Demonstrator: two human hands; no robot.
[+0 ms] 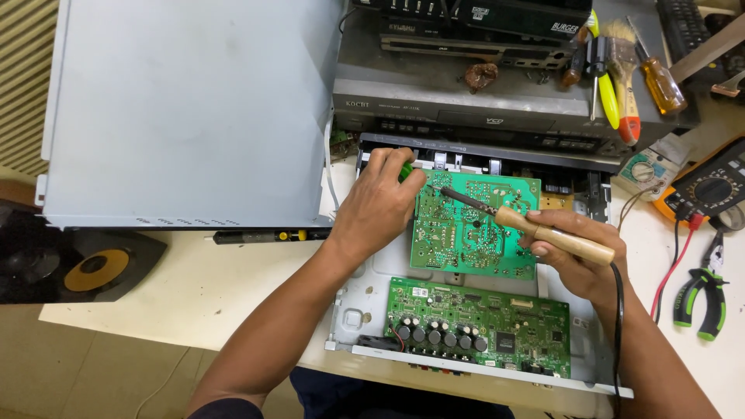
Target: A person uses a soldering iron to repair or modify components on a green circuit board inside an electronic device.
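Nearest, at 6 o'clock: a long green circuit board studded with dark cylindrical capacitors [477, 327], lying flat in an opened grey metal player chassis [365, 299] on the white worktable [209, 287].

Just beyond, centre: a second green circuit board, solder side up [473, 233], propped at a tilt over the chassis.

Right hand [570, 256], at 4 o'clock, is closed around the wooden-handled soldering iron [543, 233]; its dark tip touches the board's upper left area.

Left hand [376, 209], at 9 o'clock of the board, pinches the board's upper left corner, fingers curled over a small green object [405, 172] I cannot identify.

At 3 o'clock: green-handled pliers [702, 291] and a yellow-cased multimeter [710, 186].

Farthest, 12 o'clock: stacked grey and black disc players [466, 101] with screwdrivers and a brush [621, 66] on top; at 10 o'clock, a pale grey metal cover [186, 109].
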